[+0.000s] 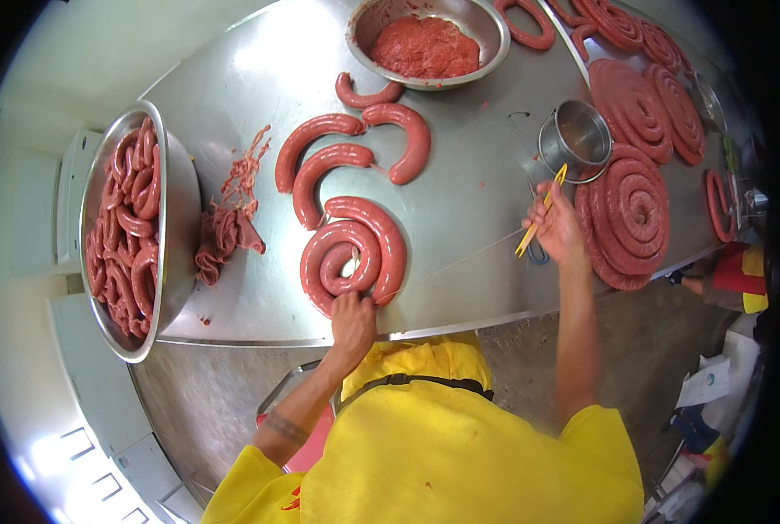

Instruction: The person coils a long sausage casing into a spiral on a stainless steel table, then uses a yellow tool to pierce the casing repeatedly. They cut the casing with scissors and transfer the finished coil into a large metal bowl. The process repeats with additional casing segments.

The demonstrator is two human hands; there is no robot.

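At the left end of the steel table (486, 214) stands a large metal bowl (178, 236), filled with sausage links (128, 214); beside it lie crumpled, wet-looking scraps of casing (224, 234). Next come the short curved sausages (324, 170), and below them, close to the near edge of the table, the coiled sausage (368, 249). Its skin is smooth and shiny, so I judge that it is slippery, rather heavy for its thickness, soft, and easily bent; a hard pinch or a fingernail could split the casing. It would be safer to hold it at the tail, where the casing narrows, and to support the coil from below with a flat palm when lifting. The left hand (353, 325) has its fingers bent and nearly together at the lower side of this coil; whether they pinch casing or string, I cannot tell. From there a thin string (460, 264) goes to the right hand (561, 229), whose fingers are closed around a slim yellow netting shuttle (526, 239), light and stiff by its look. Behind this hand is a small steel pot (551, 144), and farther right lie large flat sausage spirals (639, 214), probably much heavier.
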